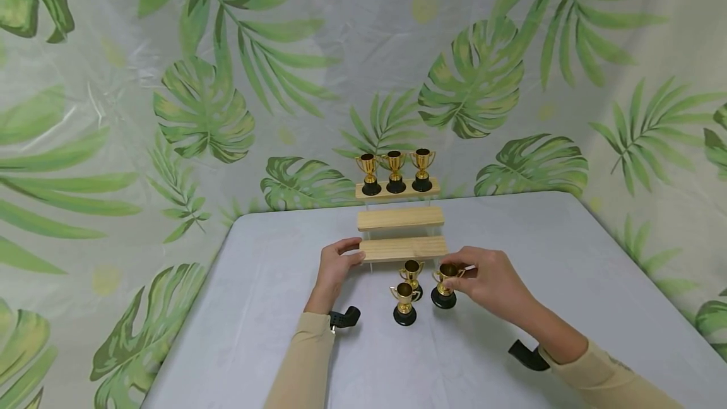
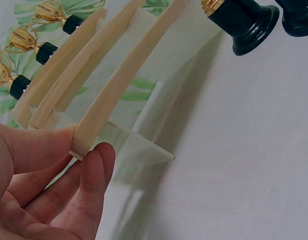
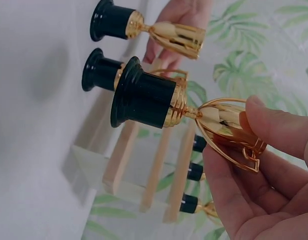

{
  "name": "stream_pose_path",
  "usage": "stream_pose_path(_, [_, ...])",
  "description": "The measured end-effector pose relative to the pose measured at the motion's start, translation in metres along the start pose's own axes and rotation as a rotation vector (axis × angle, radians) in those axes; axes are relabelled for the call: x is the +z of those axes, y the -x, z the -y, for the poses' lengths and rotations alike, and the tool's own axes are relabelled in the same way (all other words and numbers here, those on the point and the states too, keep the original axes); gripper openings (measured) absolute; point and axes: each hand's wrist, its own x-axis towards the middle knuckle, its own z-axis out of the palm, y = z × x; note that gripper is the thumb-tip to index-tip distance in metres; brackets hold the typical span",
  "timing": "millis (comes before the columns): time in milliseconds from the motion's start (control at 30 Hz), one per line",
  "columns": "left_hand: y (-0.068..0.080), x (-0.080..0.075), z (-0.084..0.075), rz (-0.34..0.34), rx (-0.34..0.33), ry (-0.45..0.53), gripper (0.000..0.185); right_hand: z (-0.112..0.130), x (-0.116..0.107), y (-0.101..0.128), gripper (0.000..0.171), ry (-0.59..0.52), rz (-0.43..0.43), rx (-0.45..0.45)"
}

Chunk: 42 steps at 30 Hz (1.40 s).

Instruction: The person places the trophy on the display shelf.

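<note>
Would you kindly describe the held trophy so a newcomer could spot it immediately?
On the white table, find the stand with three wooden shelves. Before its lowest shelf, toward the right, is a black-based gold trophy; unlike the two neighbouring trophies, the right hand pinches it.

The beige-sleeved left arm point(image 1: 301, 365) extends upward from just left of bottom centre in the head view, its bare left hand point(image 1: 335, 264) pinching between thumb and bent fingers near mid-frame. The beige-sleeved right arm point(image 1: 604, 374) slants in from lower right, its bare right hand point(image 1: 485, 276) pinching likewise.
</note>
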Motion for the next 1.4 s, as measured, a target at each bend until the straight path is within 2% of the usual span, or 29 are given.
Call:
stream_pose_path(500, [-0.001,0.000,0.000,0.012,0.003,0.000,0.040,-0.002,-0.009,-0.017,0.031,0.063,-0.008,0.009])
stream_pose_path(1400, [0.000,-0.001,0.000,0.011,-0.021,-0.002,0.039,-0.004,-0.020,-0.052,0.029,0.057,0.010,0.028])
